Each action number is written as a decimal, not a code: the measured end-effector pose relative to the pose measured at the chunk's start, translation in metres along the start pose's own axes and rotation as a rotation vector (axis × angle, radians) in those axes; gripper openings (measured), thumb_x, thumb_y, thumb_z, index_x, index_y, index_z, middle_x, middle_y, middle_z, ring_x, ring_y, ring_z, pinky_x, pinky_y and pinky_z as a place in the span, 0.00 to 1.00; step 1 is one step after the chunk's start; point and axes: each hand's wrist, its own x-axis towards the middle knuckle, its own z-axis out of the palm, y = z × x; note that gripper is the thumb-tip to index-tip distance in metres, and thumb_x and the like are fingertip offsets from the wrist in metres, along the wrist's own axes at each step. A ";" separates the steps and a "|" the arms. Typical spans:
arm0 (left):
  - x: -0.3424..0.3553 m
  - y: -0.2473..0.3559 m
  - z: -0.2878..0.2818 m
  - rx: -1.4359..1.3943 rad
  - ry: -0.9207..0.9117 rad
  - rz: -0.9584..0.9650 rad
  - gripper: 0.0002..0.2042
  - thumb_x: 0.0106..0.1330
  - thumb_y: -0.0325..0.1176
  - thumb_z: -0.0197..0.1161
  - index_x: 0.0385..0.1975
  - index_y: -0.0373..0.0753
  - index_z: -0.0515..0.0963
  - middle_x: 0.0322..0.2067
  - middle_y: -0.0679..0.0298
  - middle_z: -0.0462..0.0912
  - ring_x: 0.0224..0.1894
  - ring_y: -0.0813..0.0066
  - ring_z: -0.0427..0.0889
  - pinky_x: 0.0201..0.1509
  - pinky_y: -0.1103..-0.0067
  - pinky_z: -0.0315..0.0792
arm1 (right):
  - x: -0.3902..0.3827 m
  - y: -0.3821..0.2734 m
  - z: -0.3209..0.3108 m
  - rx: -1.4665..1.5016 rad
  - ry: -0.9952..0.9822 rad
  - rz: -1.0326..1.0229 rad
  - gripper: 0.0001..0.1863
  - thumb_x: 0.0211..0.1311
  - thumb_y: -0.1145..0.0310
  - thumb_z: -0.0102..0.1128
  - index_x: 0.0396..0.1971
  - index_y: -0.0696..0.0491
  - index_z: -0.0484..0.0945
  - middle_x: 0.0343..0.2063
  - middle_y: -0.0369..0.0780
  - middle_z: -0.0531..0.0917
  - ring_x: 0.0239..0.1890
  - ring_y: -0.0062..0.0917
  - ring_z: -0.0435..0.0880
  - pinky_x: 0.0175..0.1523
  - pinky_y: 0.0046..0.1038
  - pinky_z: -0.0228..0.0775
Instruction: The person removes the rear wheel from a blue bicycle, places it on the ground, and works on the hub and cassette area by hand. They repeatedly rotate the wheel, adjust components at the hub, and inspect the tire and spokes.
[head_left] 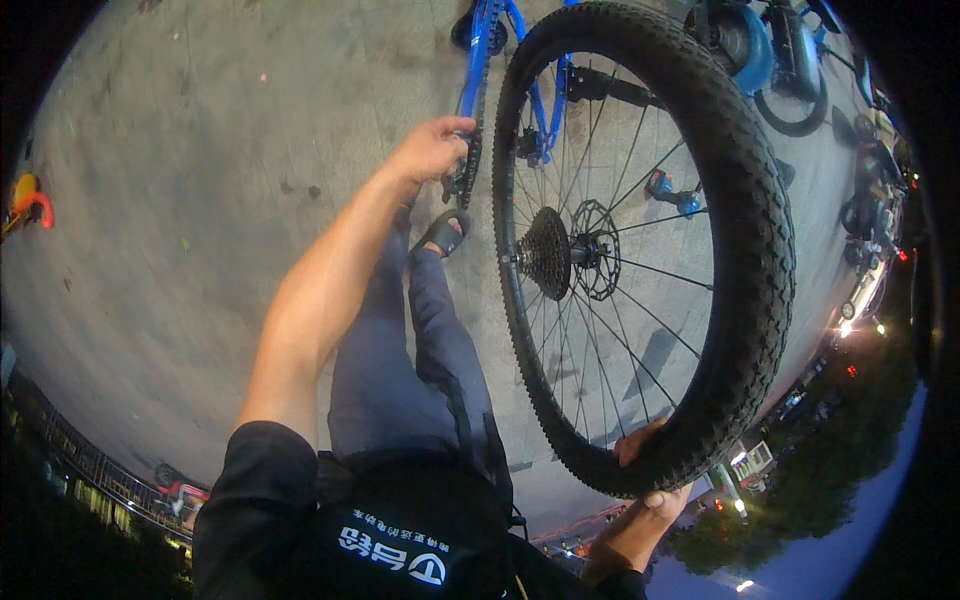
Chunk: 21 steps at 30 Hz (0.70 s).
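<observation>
Grey concrete ground [250,130] backs a black knobbly-tyred bicycle wheel [582,252], right of centre, long axis near-vertical — right hand [666,500] grasping its bottom; left of it, the left hand [432,150] curls at a blue metal bicycle frame [477,65] — grip unclear

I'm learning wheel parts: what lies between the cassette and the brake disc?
In the head view, the dark hub of the wheel lies between the cassette and the brake disc.
</observation>
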 end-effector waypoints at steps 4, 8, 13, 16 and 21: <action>0.008 0.011 -0.001 -0.002 -0.026 -0.059 0.26 0.62 0.28 0.57 0.63 0.37 0.69 0.23 0.73 0.71 0.20 0.86 0.68 0.19 0.85 0.60 | 0.001 0.001 -0.001 -0.015 -0.001 -0.033 0.45 0.35 0.56 0.79 0.52 0.63 0.65 0.32 0.46 0.76 0.33 0.32 0.77 0.43 0.36 0.69; 0.010 0.016 -0.004 -0.008 -0.019 -0.099 0.25 0.62 0.28 0.57 0.62 0.37 0.70 0.22 0.74 0.71 0.20 0.86 0.68 0.20 0.85 0.59 | 0.002 0.001 -0.003 -0.029 -0.007 -0.013 0.46 0.36 0.55 0.80 0.52 0.64 0.64 0.32 0.46 0.76 0.33 0.31 0.76 0.42 0.36 0.68; 0.017 0.016 -0.011 0.023 -0.030 -0.115 0.28 0.61 0.28 0.56 0.64 0.37 0.68 0.22 0.72 0.72 0.20 0.85 0.68 0.20 0.85 0.59 | 0.004 0.000 -0.001 -0.041 -0.007 -0.006 0.45 0.35 0.53 0.78 0.49 0.66 0.68 0.32 0.47 0.78 0.33 0.31 0.77 0.38 0.31 0.69; 0.016 0.008 -0.014 0.030 -0.007 -0.091 0.29 0.61 0.27 0.56 0.66 0.36 0.67 0.23 0.71 0.73 0.20 0.84 0.70 0.20 0.84 0.62 | 0.004 0.002 -0.006 -0.054 -0.040 -0.015 0.44 0.34 0.52 0.77 0.48 0.67 0.70 0.32 0.48 0.79 0.33 0.31 0.78 0.37 0.29 0.69; -0.011 -0.014 -0.018 -0.018 0.121 0.026 0.29 0.62 0.27 0.56 0.67 0.34 0.65 0.26 0.68 0.76 0.22 0.83 0.73 0.24 0.82 0.68 | 0.008 -0.003 -0.006 -0.116 -0.071 0.020 0.44 0.36 0.51 0.77 0.49 0.66 0.70 0.33 0.47 0.79 0.34 0.31 0.79 0.39 0.30 0.70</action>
